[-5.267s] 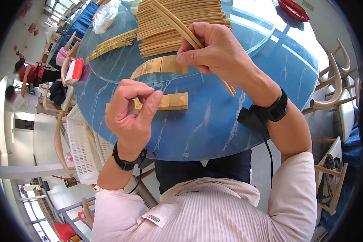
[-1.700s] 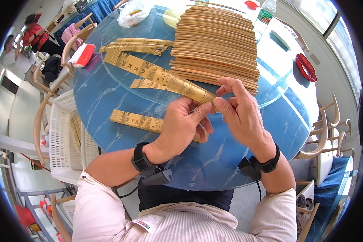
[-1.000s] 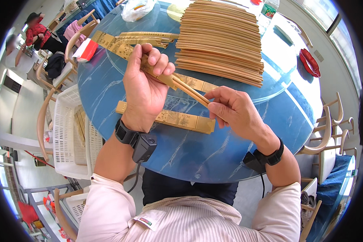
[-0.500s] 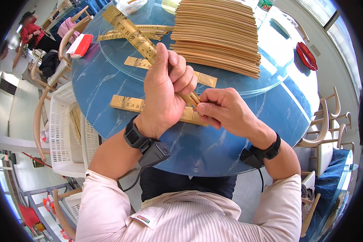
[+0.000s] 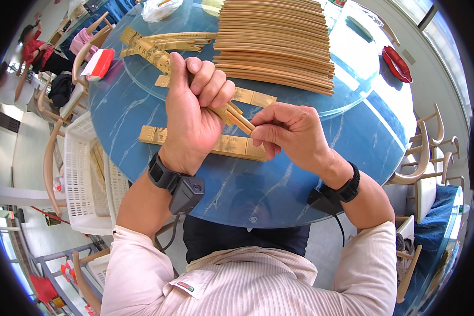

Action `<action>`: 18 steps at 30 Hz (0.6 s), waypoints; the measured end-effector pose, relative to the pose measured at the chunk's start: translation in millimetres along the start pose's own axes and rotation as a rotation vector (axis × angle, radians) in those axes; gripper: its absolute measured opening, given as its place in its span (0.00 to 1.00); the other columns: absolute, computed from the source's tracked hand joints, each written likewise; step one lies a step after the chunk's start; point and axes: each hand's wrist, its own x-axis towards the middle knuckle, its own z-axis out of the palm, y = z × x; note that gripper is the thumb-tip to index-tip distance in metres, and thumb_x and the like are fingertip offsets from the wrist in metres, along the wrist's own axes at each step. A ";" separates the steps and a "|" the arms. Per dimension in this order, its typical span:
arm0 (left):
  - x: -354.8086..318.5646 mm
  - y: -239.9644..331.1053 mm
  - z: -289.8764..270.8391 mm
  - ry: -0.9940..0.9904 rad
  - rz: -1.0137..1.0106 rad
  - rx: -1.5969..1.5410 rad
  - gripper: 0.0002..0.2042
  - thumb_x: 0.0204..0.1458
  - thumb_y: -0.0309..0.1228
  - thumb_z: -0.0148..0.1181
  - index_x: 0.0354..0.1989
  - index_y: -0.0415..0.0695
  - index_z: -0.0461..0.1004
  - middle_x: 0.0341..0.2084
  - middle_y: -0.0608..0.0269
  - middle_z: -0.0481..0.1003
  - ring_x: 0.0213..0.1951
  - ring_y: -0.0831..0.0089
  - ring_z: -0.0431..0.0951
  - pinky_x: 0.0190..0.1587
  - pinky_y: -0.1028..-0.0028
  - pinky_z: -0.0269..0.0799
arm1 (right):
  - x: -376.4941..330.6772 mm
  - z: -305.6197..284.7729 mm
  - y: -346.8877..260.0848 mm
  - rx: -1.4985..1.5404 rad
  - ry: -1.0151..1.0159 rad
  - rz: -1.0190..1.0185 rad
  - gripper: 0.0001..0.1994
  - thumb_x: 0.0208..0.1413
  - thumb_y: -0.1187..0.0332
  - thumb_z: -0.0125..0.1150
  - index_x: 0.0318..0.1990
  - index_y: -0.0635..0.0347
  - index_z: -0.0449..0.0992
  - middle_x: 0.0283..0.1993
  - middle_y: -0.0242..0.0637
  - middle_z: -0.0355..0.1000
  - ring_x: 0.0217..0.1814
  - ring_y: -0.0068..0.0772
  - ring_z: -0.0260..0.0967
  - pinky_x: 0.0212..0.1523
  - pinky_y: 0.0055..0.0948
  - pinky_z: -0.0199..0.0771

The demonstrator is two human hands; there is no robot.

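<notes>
My left hand (image 5: 195, 110) is wrapped around a gold printed paper chopstick sleeve (image 5: 146, 51), which slants up to the far left. From the sleeve's lower end, beside my palm, a pair of wooden chopsticks (image 5: 241, 122) sticks out. Thumb and fingers of my right hand (image 5: 295, 131) pinch the chopstick tips. Flat gold sleeves (image 5: 239, 146) lie on the table below my left wrist, partly covered by it. Another row of sleeves (image 5: 256, 97) lies behind my hands, on the glass turntable's edge.
A large stack of wooden chopsticks (image 5: 274, 47) lies on the glass turntable (image 5: 355, 100). Several gold sleeves (image 5: 187, 41) are heaped left of it. The round blue table (image 5: 268, 195) also carries a red dish (image 5: 396, 64). White plastic crates (image 5: 84, 179) stand at the left. Another person (image 5: 39, 50) is far left.
My left hand has moved left with the sleeve, away from my right hand, which stays nearly in place. More of the chopsticks now shows between the two hands.
</notes>
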 end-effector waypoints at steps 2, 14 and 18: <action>-3.8 -7.9 2.5 -0.009 -0.019 0.018 0.23 0.75 0.54 0.43 0.33 0.50 0.64 0.20 0.75 0.51 0.21 0.79 0.47 0.25 0.74 0.51 | 0.6 2.1 2.3 -0.010 0.021 -0.008 0.06 0.66 0.74 0.67 0.41 0.70 0.81 0.28 0.33 0.77 0.25 0.21 0.74 0.27 0.23 0.74; -16.0 -38.5 -4.3 -0.032 0.004 0.790 0.18 0.73 0.45 0.55 0.55 0.41 0.75 0.39 0.63 0.78 0.41 0.76 0.79 0.43 0.72 0.76 | 9.8 -10.9 14.2 0.076 0.244 -0.045 0.06 0.69 0.71 0.62 0.42 0.66 0.79 0.29 0.32 0.77 0.21 0.18 0.72 0.20 0.18 0.66; -7.1 -24.5 -4.5 0.027 0.067 0.737 0.15 0.69 0.40 0.63 0.48 0.38 0.79 0.34 0.62 0.80 0.30 0.76 0.79 0.33 0.74 0.79 | 10.9 -10.7 8.7 0.057 0.323 -0.097 0.06 0.70 0.70 0.61 0.41 0.64 0.79 0.29 0.32 0.77 0.20 0.19 0.71 0.20 0.18 0.67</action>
